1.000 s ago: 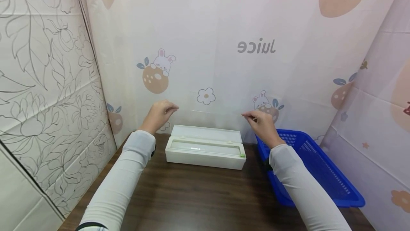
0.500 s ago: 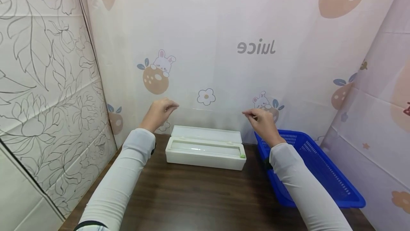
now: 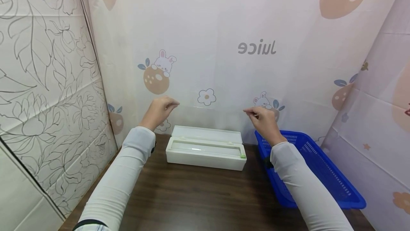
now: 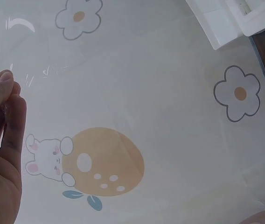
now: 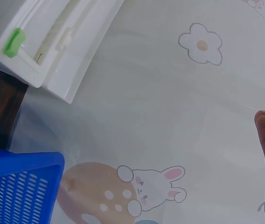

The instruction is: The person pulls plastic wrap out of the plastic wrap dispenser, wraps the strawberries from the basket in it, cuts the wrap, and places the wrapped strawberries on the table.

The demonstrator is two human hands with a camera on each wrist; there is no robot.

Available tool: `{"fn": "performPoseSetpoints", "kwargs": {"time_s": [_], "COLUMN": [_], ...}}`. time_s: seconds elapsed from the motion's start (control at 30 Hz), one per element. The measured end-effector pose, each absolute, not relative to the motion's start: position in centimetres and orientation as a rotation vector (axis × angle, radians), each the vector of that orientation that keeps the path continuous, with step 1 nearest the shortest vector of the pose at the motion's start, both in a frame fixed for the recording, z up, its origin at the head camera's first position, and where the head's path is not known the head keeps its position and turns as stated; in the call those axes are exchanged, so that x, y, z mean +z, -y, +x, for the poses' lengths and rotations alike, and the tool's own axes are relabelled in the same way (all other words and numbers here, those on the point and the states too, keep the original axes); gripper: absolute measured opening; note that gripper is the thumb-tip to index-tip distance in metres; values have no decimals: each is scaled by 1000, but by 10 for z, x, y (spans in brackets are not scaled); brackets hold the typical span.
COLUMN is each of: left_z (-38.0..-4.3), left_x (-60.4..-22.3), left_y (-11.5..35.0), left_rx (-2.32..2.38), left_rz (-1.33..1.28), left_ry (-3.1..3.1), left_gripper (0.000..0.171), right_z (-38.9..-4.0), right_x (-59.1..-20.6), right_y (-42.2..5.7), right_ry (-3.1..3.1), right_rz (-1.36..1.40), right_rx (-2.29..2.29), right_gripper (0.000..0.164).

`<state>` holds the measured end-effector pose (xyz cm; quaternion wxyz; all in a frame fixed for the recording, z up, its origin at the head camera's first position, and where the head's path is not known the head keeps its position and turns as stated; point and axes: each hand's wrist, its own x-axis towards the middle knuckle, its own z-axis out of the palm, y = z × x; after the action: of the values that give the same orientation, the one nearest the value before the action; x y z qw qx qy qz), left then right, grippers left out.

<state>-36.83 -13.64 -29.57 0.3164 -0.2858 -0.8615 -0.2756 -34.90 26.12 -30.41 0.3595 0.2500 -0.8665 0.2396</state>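
A sheet of clear cling film [image 3: 203, 107] stretches between both raised hands, showing mostly as a thin shiny edge and, in the left wrist view, as bright glints. My left hand [image 3: 159, 110] pinches its left corner between thumb and fingers. At the opposite corner my right hand [image 3: 263, 120] pinches the film the same way. Below and between the hands, a white cling film dispenser [image 3: 205, 160] stands on the table with its lid [image 3: 207, 134] raised at the back. A small green slider [image 3: 242, 156] sits at the right end of its frame.
A blue plastic basket [image 3: 349, 204] stands right of the dispenser, partly beneath the right forearm. The dark wooden table [image 3: 192, 199] backs onto a wall covering [image 3: 208, 63] printed with rabbits and fruit. Another patterned wall [image 3: 48, 81] borders the left side.
Both hands have risen slightly, and the film's shiny edge has gone up with them. Dispenser and basket stay where they were.
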Motion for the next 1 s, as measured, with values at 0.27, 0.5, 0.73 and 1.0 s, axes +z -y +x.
{"fn": "performPoseSetpoints", "kwargs": {"time_s": [0.27, 0.5, 0.73, 1.0], "left_z": [-370, -371, -368, -367], "left_x": [-291, -290, -284, -276], "left_y": [138, 139, 140, 141], "left_rx": [-726, -733, -721, -702], "left_rz": [-752, -771, -753, -753], "left_ry": [2258, 2231, 2252, 2261], "left_gripper": [14, 13, 14, 14], "right_z": [-351, -351, -348, -346], "right_x": [-300, -296, -291, -286], "right_y": [-261, -260, -259, -259], "right_ry": [2213, 2198, 2190, 2197], "right_rz": [642, 641, 621, 614], "right_rx": [594, 561, 530, 569], "right_gripper": [15, 15, 15, 16]}}
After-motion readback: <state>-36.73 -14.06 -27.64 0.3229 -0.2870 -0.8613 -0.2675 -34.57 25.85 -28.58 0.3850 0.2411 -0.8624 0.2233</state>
